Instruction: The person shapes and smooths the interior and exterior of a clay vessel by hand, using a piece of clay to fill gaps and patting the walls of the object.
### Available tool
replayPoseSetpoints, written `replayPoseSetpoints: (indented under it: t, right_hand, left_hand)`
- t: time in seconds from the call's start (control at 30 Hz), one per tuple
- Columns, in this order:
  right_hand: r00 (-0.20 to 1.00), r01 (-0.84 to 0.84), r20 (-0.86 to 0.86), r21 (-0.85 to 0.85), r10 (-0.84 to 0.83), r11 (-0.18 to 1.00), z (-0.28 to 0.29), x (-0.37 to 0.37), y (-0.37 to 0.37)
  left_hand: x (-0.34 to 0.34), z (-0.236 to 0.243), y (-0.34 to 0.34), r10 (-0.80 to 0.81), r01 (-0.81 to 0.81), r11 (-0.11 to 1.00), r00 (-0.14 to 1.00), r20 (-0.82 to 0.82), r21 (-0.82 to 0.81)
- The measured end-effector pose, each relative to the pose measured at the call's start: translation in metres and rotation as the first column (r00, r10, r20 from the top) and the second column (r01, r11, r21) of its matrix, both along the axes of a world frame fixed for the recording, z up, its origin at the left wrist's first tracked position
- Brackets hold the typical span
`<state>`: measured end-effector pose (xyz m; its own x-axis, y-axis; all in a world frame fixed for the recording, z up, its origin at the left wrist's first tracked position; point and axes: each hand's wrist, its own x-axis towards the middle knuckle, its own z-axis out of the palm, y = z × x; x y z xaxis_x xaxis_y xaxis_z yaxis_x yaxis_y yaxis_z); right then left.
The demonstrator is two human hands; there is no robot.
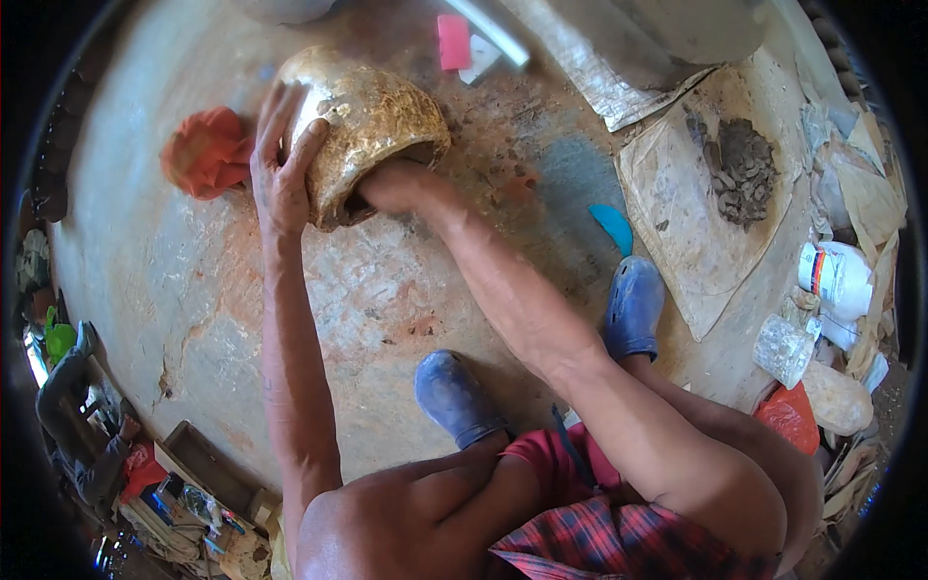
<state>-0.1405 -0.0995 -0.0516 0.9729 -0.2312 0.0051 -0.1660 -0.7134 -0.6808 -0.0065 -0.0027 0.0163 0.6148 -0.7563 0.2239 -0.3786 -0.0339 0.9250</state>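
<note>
Left hand [288, 164] spread wide, laid against side of tipped brown-gold vessel [387, 106]; vessel on floor [193, 290], nearer floor's left edge than right. Right hand [391, 186] partly inside vessel's mouth, fingers hidden; cannot tell whether it grips.

**Mottled gold among reds and blues**

Pot [377, 106], 11 o'clock: mottled gold-brown, whitish patches. Cloth [203, 155], 10 o'clock: orange-red. Block [452, 42], 12: pink. Clay [744, 174], 2: dark grey. Clogs [452, 396], 3 and 6: blue. Garment [628, 541], 5: red-and-navy plaid.
</note>
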Motion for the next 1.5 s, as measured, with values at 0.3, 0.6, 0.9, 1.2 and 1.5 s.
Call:
replayPoseSetpoints:
  t: [0.3, 0.6, 0.9, 1.2, 1.5]
  right_hand:
    - [0.945, -0.206, -0.263, -0.007, 0.197, 0.979, 0.030, -0.008, 0.016]
    - [0.998, -0.050, -0.027, 0.275, 0.059, 0.960, 0.015, -0.023, 0.010]
    - [0.990, 0.127, -0.114, 0.489, -0.081, 0.863, 0.045, -0.050, 0.010]
    - [0.957, 0.175, -0.267, 0.235, -0.110, 0.956, 0.041, -0.023, 0.026]
    - [0.955, 0.280, 0.063, 0.133, -0.290, 0.951, -0.025, 0.035, 0.014]
  left_hand:
    - [0.003, 0.001, 0.009, 0.034, -0.036, 0.996, 0.999, 0.039, 0.075]
    - [0.005, 0.001, 0.007, 0.004, -0.012, 0.995, 0.996, 0.085, 0.096]
    - [-0.002, 0.003, -0.002, 0.014, -0.023, 0.994, 0.996, 0.088, 0.105]
    - [0.003, 0.009, 0.013, 0.022, -0.044, 0.988, 0.989, 0.145, 0.150]
    - [-0.037, 0.003, 0.064, -0.263, 0.224, 0.959, 0.931, 0.254, 0.172]
